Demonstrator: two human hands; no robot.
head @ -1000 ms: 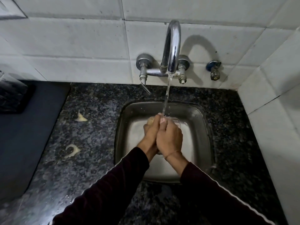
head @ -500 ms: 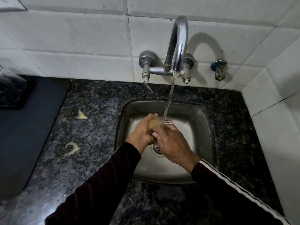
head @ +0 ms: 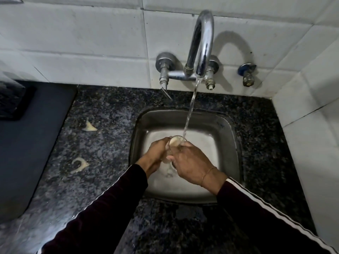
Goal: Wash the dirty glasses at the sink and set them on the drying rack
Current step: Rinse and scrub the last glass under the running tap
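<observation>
A small clear glass [head: 174, 143] with milky liquid inside is held over the steel sink [head: 227, 136], its mouth tilted up towards the tap. Water runs from the chrome tap [head: 201, 43] into the glass. My left hand [head: 156, 153] wraps the glass from the left. My right hand [head: 190, 164] grips it from the right and below, covering most of its body. Only the rim and the cloudy contents show.
Dark speckled granite counter [head: 102, 147] surrounds the sink, with two pale smears [head: 89, 126] [head: 78, 165] on it. A dark mat [head: 27, 143] lies at the left with a dark object [head: 11, 99] on it. White tiled walls stand behind and at the right.
My hands have parted slightly around the glass and the rim now faces the stream, showing the milky water inside. The right wrist has dropped lower and to the right.
</observation>
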